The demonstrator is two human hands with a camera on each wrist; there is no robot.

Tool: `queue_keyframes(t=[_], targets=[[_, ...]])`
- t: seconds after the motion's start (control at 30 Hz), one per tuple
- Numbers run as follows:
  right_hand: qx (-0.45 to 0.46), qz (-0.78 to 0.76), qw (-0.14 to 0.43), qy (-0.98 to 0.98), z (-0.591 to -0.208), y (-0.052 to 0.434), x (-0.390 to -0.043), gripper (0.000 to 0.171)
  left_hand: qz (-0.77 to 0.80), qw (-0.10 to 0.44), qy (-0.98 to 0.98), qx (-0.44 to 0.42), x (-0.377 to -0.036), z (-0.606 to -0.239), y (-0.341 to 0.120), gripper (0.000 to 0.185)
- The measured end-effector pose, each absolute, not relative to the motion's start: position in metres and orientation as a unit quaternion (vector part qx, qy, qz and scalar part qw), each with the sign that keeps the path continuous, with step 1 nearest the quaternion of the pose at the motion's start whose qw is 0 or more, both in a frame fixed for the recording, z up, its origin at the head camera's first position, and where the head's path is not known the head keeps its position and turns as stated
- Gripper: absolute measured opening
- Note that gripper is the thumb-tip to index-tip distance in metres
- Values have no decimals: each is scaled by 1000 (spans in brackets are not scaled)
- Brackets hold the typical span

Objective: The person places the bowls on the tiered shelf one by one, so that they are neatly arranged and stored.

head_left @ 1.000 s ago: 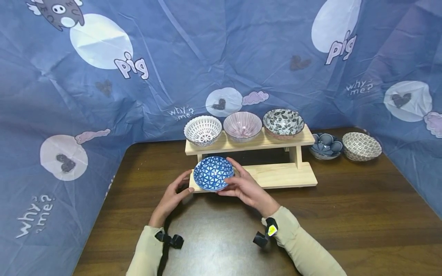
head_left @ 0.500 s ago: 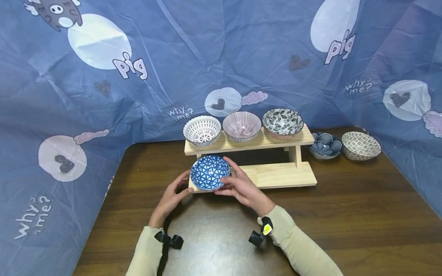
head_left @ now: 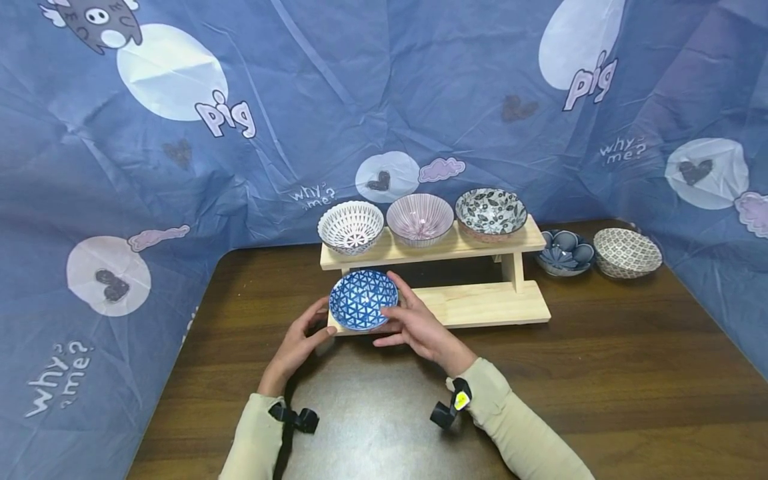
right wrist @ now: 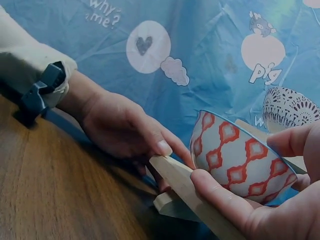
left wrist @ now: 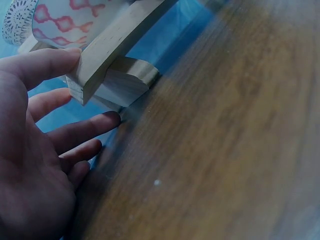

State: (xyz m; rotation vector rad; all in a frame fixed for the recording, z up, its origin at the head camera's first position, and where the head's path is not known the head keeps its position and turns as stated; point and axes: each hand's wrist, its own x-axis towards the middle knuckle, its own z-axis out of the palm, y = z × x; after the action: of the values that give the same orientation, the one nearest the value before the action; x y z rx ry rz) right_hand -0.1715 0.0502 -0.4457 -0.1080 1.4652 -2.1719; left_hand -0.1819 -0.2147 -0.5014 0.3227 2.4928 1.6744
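A bowl (head_left: 362, 301), blue with white triangles inside and red diamonds outside (right wrist: 220, 142), sits at the left end of the lower board of a two-tier wooden stand (head_left: 480, 303). My right hand (head_left: 396, 297) grips its right side, thumb at the front and fingers round the back (right wrist: 240, 165). Beside the board's left end is my left hand (head_left: 324, 319); its thumb rests on the board's corner (left wrist: 97, 62) and its straight fingers (left wrist: 80, 132) reach below it toward the table. The left hand (right wrist: 125, 125) does not touch the bowl.
The stand's upper shelf carries three bowls: white (head_left: 351, 227), pink-striped (head_left: 420, 219) and black-leaf (head_left: 491, 212). On the brown table (head_left: 600, 373), right of the stand, sit a dark blue flower bowl (head_left: 566, 252) and a brown-patterned bowl (head_left: 627, 252). A blue printed cloth (head_left: 420, 80) walls in the back and sides.
The blue bowl has shifted slightly left in my right hand, over the left end of the lower board. The left hand has stayed at the board's corner.
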Motion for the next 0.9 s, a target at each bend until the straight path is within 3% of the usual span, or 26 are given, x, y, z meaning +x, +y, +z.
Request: queue_keyframes(t=[0.9], targets=[[-28, -819, 233, 524, -447, 63, -169, 83, 562, 51, 816, 128, -182, -502, -214, 63]])
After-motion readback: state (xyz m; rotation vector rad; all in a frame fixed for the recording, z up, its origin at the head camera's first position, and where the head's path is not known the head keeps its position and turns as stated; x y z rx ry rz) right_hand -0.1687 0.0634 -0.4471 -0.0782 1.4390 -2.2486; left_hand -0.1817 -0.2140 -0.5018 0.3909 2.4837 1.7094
